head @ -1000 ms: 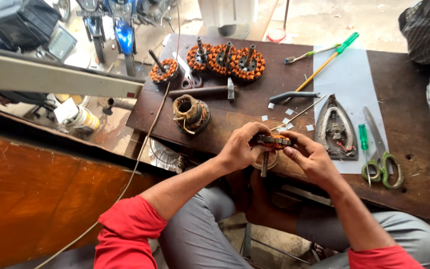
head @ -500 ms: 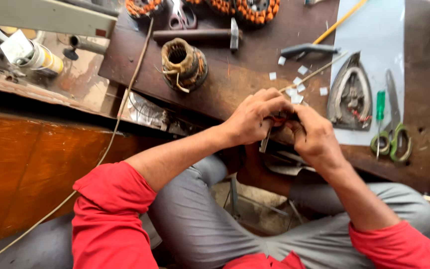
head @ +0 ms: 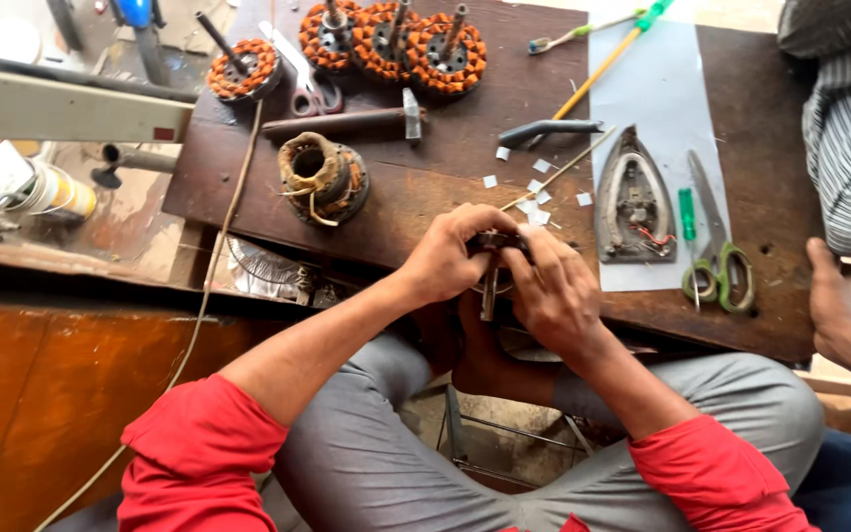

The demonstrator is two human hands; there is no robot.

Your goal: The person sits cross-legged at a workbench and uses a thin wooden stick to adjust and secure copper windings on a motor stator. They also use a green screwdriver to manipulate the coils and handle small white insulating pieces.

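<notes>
My left hand [head: 450,254] and my right hand [head: 556,288] close together around a small motor stator with a metal shaft [head: 490,286] at the near edge of the dark wooden workbench [head: 435,187]. The shaft sticks down between my hands; most of the part is hidden by my fingers. Just beyond my hands lie small white paper slips [head: 534,187] and a thin stick [head: 558,169]. A worn wound stator [head: 322,179] sits to the left of my left hand.
Several copper-wound stators [head: 391,39], a hammer [head: 347,120], scissors with green handles [head: 716,266], an iron soleplate [head: 632,202], a green screwdriver [head: 687,212] and a grey sheet [head: 657,89] lie on the bench. Another person's hand [head: 839,296] rests at the right edge.
The view has swung back up over the bench, showing more of the tools. My hands stay closed on the same part at the bench edge, fingers shifting slightly.
</notes>
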